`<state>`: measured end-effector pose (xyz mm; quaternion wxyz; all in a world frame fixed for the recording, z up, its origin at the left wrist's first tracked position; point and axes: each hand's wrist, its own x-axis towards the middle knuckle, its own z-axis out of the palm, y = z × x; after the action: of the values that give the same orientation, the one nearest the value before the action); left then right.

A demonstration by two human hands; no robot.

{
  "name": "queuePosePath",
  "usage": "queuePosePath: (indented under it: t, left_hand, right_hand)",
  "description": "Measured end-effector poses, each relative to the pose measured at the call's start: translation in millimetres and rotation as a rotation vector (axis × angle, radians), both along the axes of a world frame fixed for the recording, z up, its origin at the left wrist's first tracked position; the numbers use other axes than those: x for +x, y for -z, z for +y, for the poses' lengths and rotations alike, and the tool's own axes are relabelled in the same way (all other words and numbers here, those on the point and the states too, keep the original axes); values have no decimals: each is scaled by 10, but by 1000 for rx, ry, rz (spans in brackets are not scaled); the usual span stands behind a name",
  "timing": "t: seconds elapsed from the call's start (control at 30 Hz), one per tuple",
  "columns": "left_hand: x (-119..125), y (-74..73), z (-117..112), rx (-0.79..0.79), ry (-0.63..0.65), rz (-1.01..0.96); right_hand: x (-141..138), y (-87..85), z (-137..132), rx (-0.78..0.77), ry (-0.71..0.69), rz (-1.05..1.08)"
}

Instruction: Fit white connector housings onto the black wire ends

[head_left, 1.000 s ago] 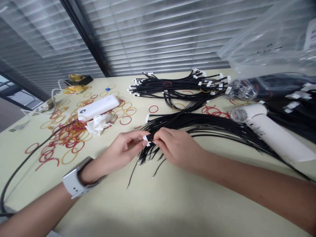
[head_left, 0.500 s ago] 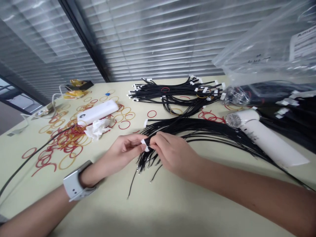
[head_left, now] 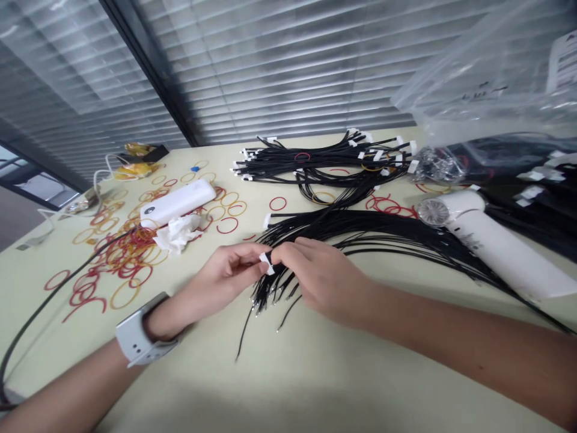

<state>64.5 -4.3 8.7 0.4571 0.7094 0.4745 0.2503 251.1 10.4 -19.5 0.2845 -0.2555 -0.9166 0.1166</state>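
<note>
Right hand (head_left: 327,282) has shifted slightly rightward; left fingers (head_left: 246,255) pinch the white-tagged cable end (head_left: 267,263), right fingers (head_left: 286,254) clench the black cable bundle (head_left: 360,231). Hard pulling risks tangling it.

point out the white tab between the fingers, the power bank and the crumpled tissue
white tab (head_left: 265,263), head view, point on its white face
power bank (head_left: 178,203), head view, point on its top face
crumpled tissue (head_left: 178,234), head view, point on its middle folds

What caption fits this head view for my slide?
Left hand and right hand pinch white-tagged black cables on a table.
</note>
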Motion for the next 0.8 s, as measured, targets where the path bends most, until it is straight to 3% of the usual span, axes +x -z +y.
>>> queuePosePath:
  t: [0.33, 0.8]
  left_hand:
    - [2, 1, 16, -6, 68, -32]
    - [22, -3, 12, -58, 28, -33]
  right_hand:
    - [1, 40, -16, -82, 15, 6]
    - [8, 21, -8, -134, 40, 159]
